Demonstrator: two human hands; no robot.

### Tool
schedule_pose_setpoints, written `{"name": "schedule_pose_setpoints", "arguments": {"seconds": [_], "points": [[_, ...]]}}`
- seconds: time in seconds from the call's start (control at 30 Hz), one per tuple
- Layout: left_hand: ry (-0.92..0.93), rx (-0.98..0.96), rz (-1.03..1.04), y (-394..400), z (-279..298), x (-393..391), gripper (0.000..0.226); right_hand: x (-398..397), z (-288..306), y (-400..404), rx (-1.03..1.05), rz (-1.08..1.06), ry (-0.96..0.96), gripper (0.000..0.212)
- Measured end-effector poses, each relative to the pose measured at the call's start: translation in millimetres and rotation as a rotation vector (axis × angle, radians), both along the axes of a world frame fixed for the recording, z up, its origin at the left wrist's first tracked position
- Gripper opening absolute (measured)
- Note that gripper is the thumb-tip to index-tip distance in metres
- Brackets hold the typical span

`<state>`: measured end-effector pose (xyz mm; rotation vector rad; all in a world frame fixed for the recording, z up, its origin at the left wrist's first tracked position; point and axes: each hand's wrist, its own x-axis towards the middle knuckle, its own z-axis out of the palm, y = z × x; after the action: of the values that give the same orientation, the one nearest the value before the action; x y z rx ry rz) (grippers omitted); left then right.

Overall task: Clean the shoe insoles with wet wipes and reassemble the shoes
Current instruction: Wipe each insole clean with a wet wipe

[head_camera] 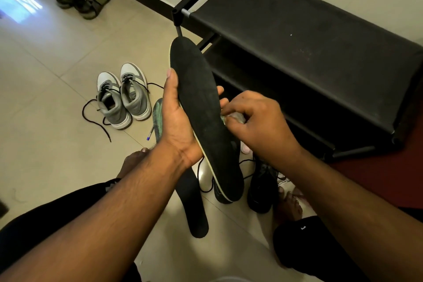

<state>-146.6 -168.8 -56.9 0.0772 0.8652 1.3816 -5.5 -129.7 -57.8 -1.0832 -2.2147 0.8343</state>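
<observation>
Tiled floor (57,167) beside shoe rack (309,41): your left hand (176,119) clasps the black insole (201,103) aloft while your right hand (256,121) pinches the wet wipe (231,118) against its edge; wipe lengthwise with firm, overlapping strokes.

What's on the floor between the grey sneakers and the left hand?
Head view: a green insole and a blue-tipped pen lie between the grey sneakers and the left hand.
</observation>
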Motion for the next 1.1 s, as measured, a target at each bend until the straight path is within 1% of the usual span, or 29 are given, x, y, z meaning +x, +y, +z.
{"name": "schedule_pose_setpoints", "arguments": {"seconds": [0.07, 0.13, 0.2, 0.23, 0.37, 0.4, 0.47, 0.53, 0.57, 0.63, 0.7, 0.83, 0.87, 0.9, 0.93, 1.0, 1.03, 1.1], "points": [[-0.007, 0.006, 0.004, 1, 0, 0, 0.075, 1, 6, 1, -0.041, -0.01, 0.098, 0.009], [-0.003, -0.009, -0.013, 1, 1, 1, 0.079, -2, 13, -6, -0.066, 0.113, 0.184, 0.009], [0.015, -0.034, -0.008, 0, -1, 1, 0.082, -7, 16, -14, -0.046, 0.222, 0.176, 0.01], [0.023, -0.041, -0.005, 0, -1, 1, 0.082, -8, 14, -16, -0.046, 0.232, 0.154, 0.01], [-0.014, -0.002, -0.024, 0, -1, 2, 0.076, -4, 2, -5, -0.08, 0.081, 0.006, 0.011], [-0.018, 0.013, -0.021, 0, -2, 1, 0.074, -2, 2, -1, -0.099, 0.042, 0.007, 0.011], [-0.018, 0.037, -0.022, 1, -1, -1, 0.073, 1, 8, 2, -0.175, 0.023, 0.121, 0.011], [-0.018, 0.045, -0.035, 2, 0, -1, 0.074, 1, 18, -2, -0.227, 0.091, 0.236, 0.012], [-0.015, 0.046, -0.041, 2, 1, 0, 0.074, 0, 21, -5, -0.226, 0.135, 0.249, 0.012], [-0.006, 0.032, -0.035, 0, 1, 2, 0.072, -3, 20, -11, -0.178, 0.188, 0.218, 0.01], [0.006, 0.017, -0.041, -1, -1, 3, 0.071, -5, 13, -13, -0.144, 0.164, 0.163, 0.009], [0.014, 0.036, -0.039, 1, -2, 4, 0.068, 3, 5, 3, -0.221, -0.036, -0.031, 0.012], [0.025, 0.039, -0.025, 1, -3, 4, 0.068, 6, 7, 8, -0.264, -0.073, -0.035, 0.013], [0.027, 0.042, -0.016, 1, -2, 4, 0.067, 7, 9, 10, -0.324, -0.09, 0.017, 0.013], [0.025, 0.048, -0.018, 1, -1, 4, 0.067, 6, 14, 10, -0.392, -0.084, 0.107, 0.014], [0.005, 0.052, -0.058, -1, 2, 5, 0.069, 1, 22, 4, -0.48, 0.005, 0.269, 0.014], [-0.006, 0.042, -0.078, -2, 3, 6, 0.07, -2, 23, -1, -0.482, 0.06, 0.305, 0.015], [0.005, 0.012, -0.082, -4, 3, 7, 0.072, -6, 21, -9, -0.465, 0.127, 0.298, 0.015]]}}
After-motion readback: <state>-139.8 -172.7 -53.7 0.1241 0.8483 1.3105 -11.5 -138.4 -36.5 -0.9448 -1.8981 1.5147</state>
